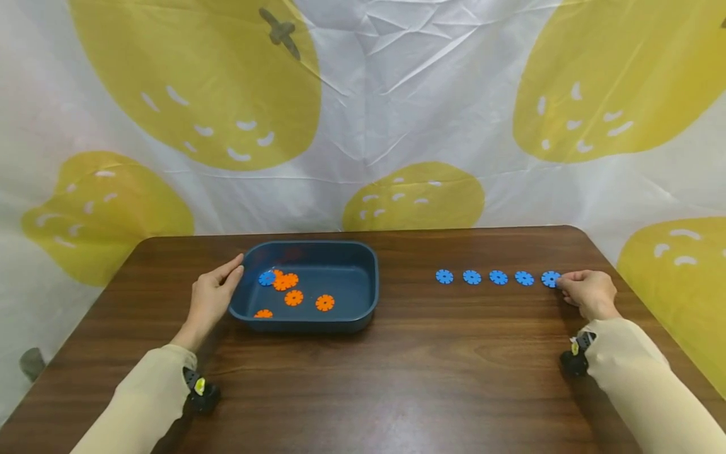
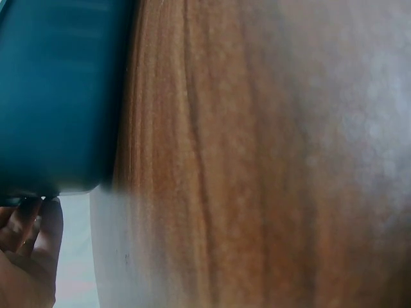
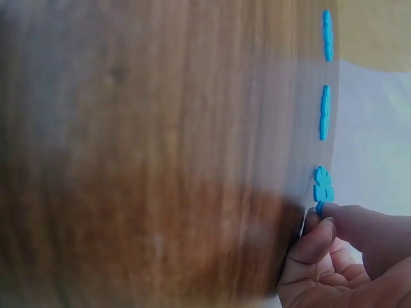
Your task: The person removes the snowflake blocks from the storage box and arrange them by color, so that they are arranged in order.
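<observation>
My right hand (image 1: 590, 294) pinches the edge of a blue notched plastic disc (image 1: 550, 279) between thumb and fingers, at the right end of a row of matching discs. In the right wrist view that disc (image 3: 323, 185) is tilted up at the fingertips, close over the table. My left hand (image 1: 212, 299) grips the left rim of a dark blue rectangular basin (image 1: 348, 325), thumb on the near side of the rim. Several orange notched discs (image 1: 325, 302) and one blue disc (image 1: 267, 278) lie in the basin, mostly toward its left side.
Several blue discs (image 1: 472, 277) lie flat and evenly spaced on the brown wooden table (image 1: 408, 378), between the basin and my right hand. Behind the table's far edge hangs a white cloth (image 1: 374, 126) with yellow fruit prints.
</observation>
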`<state>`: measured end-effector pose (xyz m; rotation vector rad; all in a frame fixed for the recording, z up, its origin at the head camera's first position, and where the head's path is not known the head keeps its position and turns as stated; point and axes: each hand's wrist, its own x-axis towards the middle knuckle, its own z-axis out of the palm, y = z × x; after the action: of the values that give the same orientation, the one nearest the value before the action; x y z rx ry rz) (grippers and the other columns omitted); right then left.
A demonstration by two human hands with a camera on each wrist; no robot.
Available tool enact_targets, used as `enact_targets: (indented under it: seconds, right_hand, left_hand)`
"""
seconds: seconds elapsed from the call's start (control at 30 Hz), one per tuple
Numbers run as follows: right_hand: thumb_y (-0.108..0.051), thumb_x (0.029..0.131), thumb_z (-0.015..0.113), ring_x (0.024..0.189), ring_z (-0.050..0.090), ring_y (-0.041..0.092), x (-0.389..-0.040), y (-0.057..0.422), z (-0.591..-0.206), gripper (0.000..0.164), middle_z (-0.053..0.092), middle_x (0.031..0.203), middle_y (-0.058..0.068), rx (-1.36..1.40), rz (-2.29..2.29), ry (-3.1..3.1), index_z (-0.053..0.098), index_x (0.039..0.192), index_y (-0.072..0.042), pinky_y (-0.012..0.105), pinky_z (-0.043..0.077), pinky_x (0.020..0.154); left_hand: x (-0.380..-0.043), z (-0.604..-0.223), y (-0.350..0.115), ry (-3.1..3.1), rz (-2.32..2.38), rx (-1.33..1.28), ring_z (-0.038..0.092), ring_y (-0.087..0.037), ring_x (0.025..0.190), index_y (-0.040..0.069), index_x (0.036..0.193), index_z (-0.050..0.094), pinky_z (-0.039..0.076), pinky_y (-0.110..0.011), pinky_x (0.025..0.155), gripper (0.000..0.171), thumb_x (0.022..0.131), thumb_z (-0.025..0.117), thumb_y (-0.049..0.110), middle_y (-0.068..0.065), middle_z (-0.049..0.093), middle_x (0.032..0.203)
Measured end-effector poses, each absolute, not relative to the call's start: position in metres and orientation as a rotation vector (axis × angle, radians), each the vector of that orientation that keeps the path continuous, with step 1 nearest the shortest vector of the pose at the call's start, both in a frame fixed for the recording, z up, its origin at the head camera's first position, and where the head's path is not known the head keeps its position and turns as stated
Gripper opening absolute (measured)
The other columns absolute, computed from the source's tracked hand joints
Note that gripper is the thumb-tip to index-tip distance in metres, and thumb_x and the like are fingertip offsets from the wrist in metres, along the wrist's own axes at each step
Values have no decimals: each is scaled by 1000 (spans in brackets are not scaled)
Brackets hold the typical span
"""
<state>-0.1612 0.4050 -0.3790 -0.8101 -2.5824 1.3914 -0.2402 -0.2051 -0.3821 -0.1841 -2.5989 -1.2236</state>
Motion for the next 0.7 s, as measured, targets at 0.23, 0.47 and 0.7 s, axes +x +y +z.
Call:
enact_targets:
  seconds: [0.23, 0.47, 0.7]
  right_hand:
    - [-9, 85, 59, 52, 53, 1, -165, 408, -378, 29, 54, 64, -7, -850, 1337, -2643, 60, 101, 15, 20, 52, 52]
    - [-10, 86, 60, 53, 53, 4, -165, 408, -373, 24, 53, 67, -6, -845, 1358, -2683, 63, 93, 12, 21, 51, 52]
    - [-14, 88, 58, 59, 52, 10, -165, 411, -370, 26, 58, 76, 3, -783, 1253, -2798, 65, 91, 11, 26, 49, 54]
  left_hand:
    - [-240, -382, -205, -2592, -1236, -176, 54, -36, 117, 10, 132, 56, 42, -50, 96, 39, 96, 54, 26, -16, 58, 126]
    - [-240, -382, -205, -2594, -1223, -177, 55, -37, 116, 11, 132, 57, 42, -51, 95, 39, 96, 55, 25, -16, 58, 125]
    - [-240, -382, -205, -2602, -1210, -174, 55, -37, 115, 12, 132, 56, 43, -51, 94, 39, 96, 54, 26, -15, 57, 126]
